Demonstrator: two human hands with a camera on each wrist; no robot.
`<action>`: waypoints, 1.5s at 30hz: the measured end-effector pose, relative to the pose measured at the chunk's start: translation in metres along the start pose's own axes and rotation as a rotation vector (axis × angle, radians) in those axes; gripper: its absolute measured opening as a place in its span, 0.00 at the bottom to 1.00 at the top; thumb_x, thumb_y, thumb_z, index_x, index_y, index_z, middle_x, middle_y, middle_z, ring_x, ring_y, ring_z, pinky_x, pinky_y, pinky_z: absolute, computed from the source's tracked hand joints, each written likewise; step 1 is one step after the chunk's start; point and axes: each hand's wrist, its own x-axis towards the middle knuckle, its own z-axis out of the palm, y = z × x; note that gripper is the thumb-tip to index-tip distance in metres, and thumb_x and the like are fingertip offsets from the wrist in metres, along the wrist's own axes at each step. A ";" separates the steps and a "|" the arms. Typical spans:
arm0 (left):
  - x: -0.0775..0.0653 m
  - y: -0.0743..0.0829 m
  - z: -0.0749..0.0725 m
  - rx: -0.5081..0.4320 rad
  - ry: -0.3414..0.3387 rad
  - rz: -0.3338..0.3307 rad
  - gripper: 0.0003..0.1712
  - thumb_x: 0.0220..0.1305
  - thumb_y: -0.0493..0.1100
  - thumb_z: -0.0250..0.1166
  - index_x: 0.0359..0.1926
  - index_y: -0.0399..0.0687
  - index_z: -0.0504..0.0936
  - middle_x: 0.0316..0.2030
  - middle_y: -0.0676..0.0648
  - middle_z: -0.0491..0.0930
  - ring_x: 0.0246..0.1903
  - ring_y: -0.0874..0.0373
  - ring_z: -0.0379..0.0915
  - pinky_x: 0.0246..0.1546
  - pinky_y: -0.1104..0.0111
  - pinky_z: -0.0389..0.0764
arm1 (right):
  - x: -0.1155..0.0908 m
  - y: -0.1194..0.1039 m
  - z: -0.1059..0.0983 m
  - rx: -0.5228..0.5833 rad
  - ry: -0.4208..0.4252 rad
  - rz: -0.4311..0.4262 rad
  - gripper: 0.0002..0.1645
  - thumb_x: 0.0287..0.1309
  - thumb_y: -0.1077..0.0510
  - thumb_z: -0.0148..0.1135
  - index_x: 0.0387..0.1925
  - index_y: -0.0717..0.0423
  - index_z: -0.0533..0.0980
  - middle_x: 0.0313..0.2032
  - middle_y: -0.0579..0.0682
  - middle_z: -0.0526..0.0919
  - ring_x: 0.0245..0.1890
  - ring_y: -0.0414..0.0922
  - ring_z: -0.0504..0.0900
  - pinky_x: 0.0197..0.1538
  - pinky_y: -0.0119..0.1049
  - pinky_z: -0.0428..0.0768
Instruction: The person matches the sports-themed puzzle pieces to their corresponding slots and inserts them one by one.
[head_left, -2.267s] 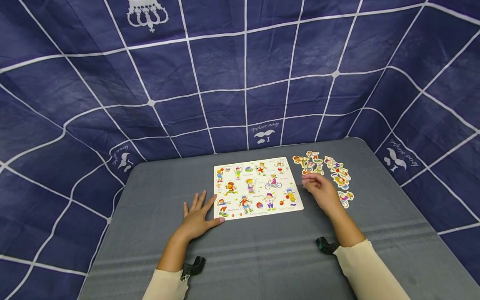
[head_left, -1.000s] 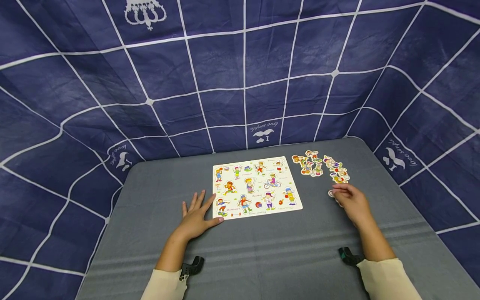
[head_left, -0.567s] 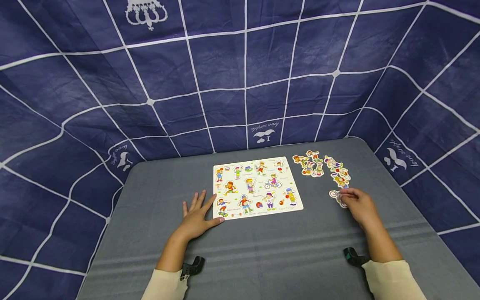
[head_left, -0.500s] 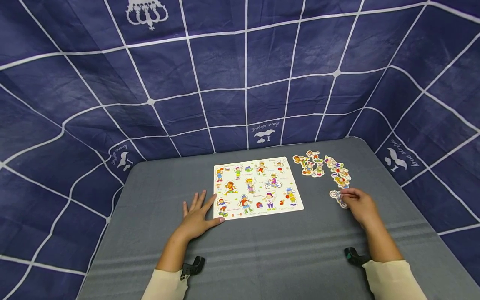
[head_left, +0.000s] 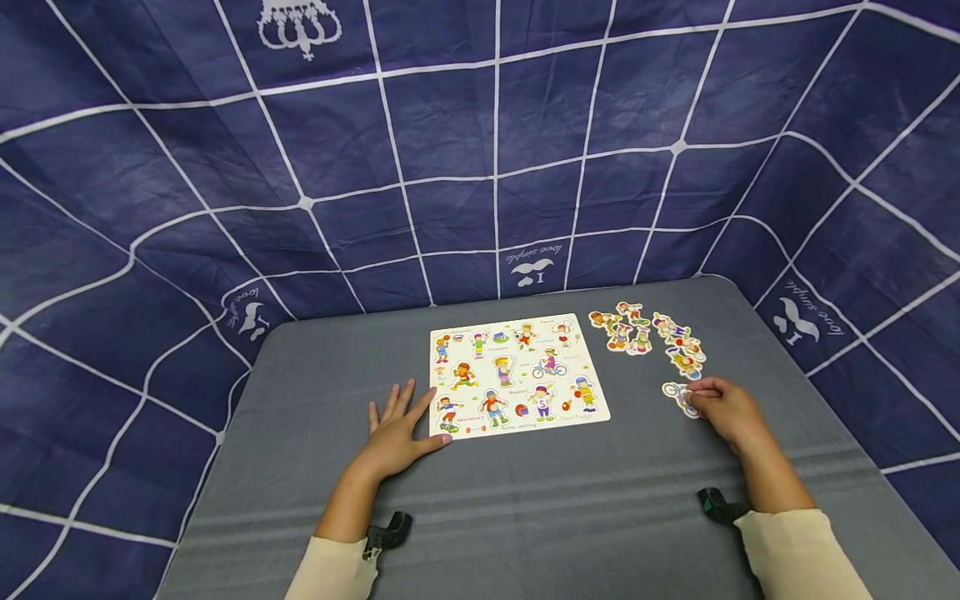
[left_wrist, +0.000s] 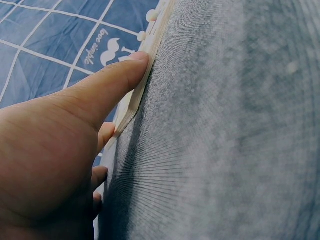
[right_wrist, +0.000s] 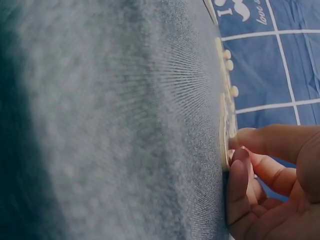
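A white puzzle board printed with children at sports lies flat on the grey table. My left hand rests spread at its lower left corner, thumb and forefinger on the board's edge; the left wrist view shows the thumb against that edge. Right of the board, my right hand pinches a bicycle puzzle piece, its right part covered by the fingers. In the right wrist view, thumb and fingertips meet at this thin piece, which is seen edge-on, low at the table.
Several loose puzzle pieces lie beyond the board's right side. More pieces form a chain just above my right hand. Small knobs stand up in the right wrist view. A blue cloth with white lines hangs around the table.
My right hand has gone from beside the board to the right and nearer me, onto the bicycle piece. The piece has turned and shifted slightly left. My left hand stays put.
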 end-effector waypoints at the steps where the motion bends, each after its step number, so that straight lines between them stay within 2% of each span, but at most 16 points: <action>1: 0.000 0.000 0.000 -0.003 0.000 0.000 0.56 0.57 0.75 0.65 0.80 0.65 0.54 0.82 0.43 0.39 0.81 0.38 0.26 0.72 0.32 0.23 | 0.001 0.001 0.000 -0.008 0.000 0.001 0.21 0.67 0.59 0.61 0.49 0.77 0.75 0.26 0.36 0.81 0.23 0.28 0.74 0.28 0.27 0.74; 10: -0.001 0.002 -0.001 -0.007 0.003 -0.004 0.55 0.57 0.74 0.66 0.80 0.65 0.55 0.82 0.43 0.39 0.81 0.38 0.26 0.72 0.32 0.23 | 0.002 0.000 0.001 -0.089 0.013 0.000 0.19 0.66 0.56 0.62 0.46 0.72 0.77 0.26 0.38 0.81 0.23 0.29 0.73 0.27 0.29 0.73; 16: -0.001 0.001 0.000 0.003 0.004 -0.004 0.55 0.57 0.74 0.66 0.80 0.64 0.55 0.82 0.42 0.39 0.81 0.38 0.26 0.72 0.32 0.23 | 0.001 0.000 0.001 -0.076 0.010 -0.015 0.18 0.67 0.58 0.61 0.45 0.73 0.77 0.26 0.41 0.81 0.22 0.30 0.73 0.27 0.29 0.72; 24: -0.001 0.002 -0.001 0.001 0.010 -0.002 0.55 0.57 0.74 0.66 0.80 0.64 0.55 0.82 0.42 0.40 0.81 0.37 0.27 0.72 0.32 0.24 | 0.002 -0.002 0.001 -0.104 0.019 -0.011 0.17 0.67 0.57 0.61 0.45 0.71 0.77 0.26 0.40 0.81 0.22 0.30 0.72 0.27 0.30 0.71; 36: 0.000 0.001 -0.002 0.004 0.009 -0.001 0.55 0.57 0.74 0.66 0.80 0.65 0.55 0.82 0.42 0.39 0.81 0.38 0.26 0.72 0.32 0.23 | 0.002 -0.002 0.001 -0.087 0.039 -0.023 0.16 0.67 0.58 0.61 0.44 0.71 0.78 0.26 0.40 0.80 0.22 0.30 0.72 0.27 0.30 0.71; 45: -0.001 0.001 0.000 0.007 -0.001 -0.008 0.55 0.57 0.75 0.65 0.80 0.66 0.54 0.82 0.43 0.39 0.81 0.39 0.26 0.73 0.33 0.23 | -0.003 -0.001 0.003 -0.084 0.063 -0.027 0.16 0.66 0.58 0.61 0.44 0.71 0.78 0.28 0.44 0.83 0.23 0.30 0.72 0.27 0.29 0.72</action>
